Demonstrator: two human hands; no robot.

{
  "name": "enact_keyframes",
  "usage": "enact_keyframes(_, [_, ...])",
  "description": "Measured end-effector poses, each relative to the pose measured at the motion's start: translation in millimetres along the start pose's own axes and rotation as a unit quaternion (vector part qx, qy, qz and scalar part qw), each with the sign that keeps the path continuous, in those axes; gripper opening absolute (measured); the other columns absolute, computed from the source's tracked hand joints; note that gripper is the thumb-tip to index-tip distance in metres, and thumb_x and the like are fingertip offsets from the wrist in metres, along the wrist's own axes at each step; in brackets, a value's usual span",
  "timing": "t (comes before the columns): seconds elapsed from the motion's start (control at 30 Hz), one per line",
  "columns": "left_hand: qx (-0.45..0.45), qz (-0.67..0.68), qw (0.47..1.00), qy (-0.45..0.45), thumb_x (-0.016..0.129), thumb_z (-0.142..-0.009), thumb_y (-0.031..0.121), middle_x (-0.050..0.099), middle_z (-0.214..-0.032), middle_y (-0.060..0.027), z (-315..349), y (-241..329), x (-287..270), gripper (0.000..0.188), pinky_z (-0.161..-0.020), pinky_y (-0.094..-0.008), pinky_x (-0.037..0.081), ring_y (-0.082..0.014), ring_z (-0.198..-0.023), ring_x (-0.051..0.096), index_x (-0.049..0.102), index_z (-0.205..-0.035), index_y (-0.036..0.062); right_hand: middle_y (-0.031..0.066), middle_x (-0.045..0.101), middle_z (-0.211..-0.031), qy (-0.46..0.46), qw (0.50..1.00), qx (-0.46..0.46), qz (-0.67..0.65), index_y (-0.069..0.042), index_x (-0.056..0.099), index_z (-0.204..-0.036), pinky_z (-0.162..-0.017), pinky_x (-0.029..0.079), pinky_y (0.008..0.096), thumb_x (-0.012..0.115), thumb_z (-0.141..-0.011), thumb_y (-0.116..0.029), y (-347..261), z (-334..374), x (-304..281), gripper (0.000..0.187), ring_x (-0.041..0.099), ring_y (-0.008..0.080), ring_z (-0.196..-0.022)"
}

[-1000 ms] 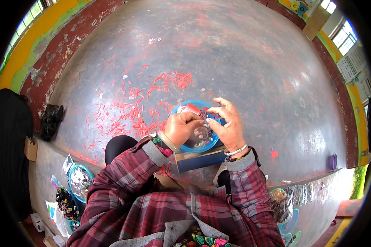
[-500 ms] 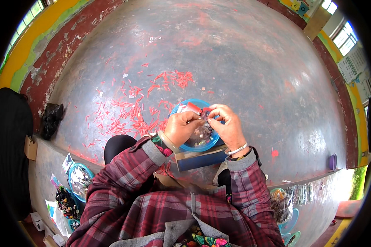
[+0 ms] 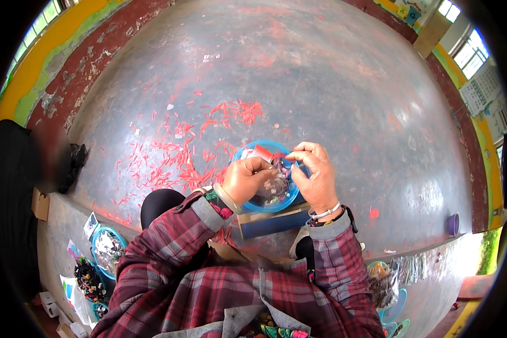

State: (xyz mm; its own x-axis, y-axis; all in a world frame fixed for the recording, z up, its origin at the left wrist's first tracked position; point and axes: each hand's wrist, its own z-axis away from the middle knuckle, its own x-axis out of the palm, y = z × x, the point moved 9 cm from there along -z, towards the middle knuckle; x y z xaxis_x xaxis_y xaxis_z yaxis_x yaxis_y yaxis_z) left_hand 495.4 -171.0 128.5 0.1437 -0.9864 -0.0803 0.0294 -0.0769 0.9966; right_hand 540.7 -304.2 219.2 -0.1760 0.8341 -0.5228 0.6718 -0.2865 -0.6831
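My left hand (image 3: pixel 248 179) and my right hand (image 3: pixel 314 176) are held together over a round blue bowl (image 3: pixel 248 153) that rests on a flat box (image 3: pixel 270 222) on my lap. Between the fingers of both hands is a small clear plastic bag (image 3: pixel 274 183) with tiny items in it. Inside the bowl lie a red and white object (image 3: pixel 258 153) and small mixed pieces. Both sleeves are red plaid. A bangle sits on each wrist.
Many small red scraps (image 3: pixel 180 152) litter the grey concrete floor ahead. Blue trays with beads and trinkets (image 3: pixel 104 250) stand at lower left, more packets and a bowl (image 3: pixel 386 281) at lower right. A purple cup (image 3: pixel 453 224) stands at right. A dark bundle (image 3: pixel 73 163) lies at left.
My right hand has dropped slightly and closed in on the left, with the fingers now pinching the small bag together. Nothing else has moved.
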Motion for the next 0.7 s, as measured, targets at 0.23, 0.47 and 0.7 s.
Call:
enact_keyframes(0.23, [0.073, -0.137, 0.987, 0.028, 0.065, -0.078, 0.009, 0.064, -0.070, -0.0036, 5.3, 24.6, -1.5, 0.007, -0.056, -0.0237, 0.046, -0.0064, -0.063, 0.056, 0.064, -0.081, 0.0021, 0.0058, 0.055, -0.081, -0.033, 0.993, -0.047, 0.101, -0.007, 0.060, -0.075, -0.065, 0.043, 0.0352, 0.066, -0.063, -0.005, -17.5, 5.2, 10.5, 0.013, 0.051, 0.0256, -0.076])
enact_keyframes(0.47, [0.074, -0.149, 0.986, 0.020, 0.064, -0.079, 0.009, 0.064, -0.071, -0.0039, 3.0, 20.5, 0.2, 0.007, -0.057, -0.0236, 0.046, -0.0070, -0.064, 0.057, 0.064, -0.082, 0.0017, 0.0057, 0.057, -0.076, -0.081, 0.995, -0.008, 0.064, -0.006, 0.059, -0.075, -0.059, 0.045, 0.0334, 0.062, -0.068, -0.004, -7.3, 5.8, 17.4, 0.008, 0.057, 0.0246, -0.068])
enact_keyframes(0.7, [0.010, -0.042, 0.998, -0.035, 0.060, -0.083, 0.009, 0.064, -0.080, -0.0040, -5.7, -5.1, 4.3, 0.013, -0.067, -0.0223, 0.047, -0.0071, -0.073, 0.057, 0.062, -0.088, -0.0023, 0.0073, 0.063, -0.070, -0.150, 0.953, 0.218, -0.148, 0.000, 0.059, -0.077, -0.051, 0.046, 0.0225, 0.060, -0.077, -0.005, 25.7, 19.5, 37.3, 0.005, 0.060, 0.0112, -0.058])
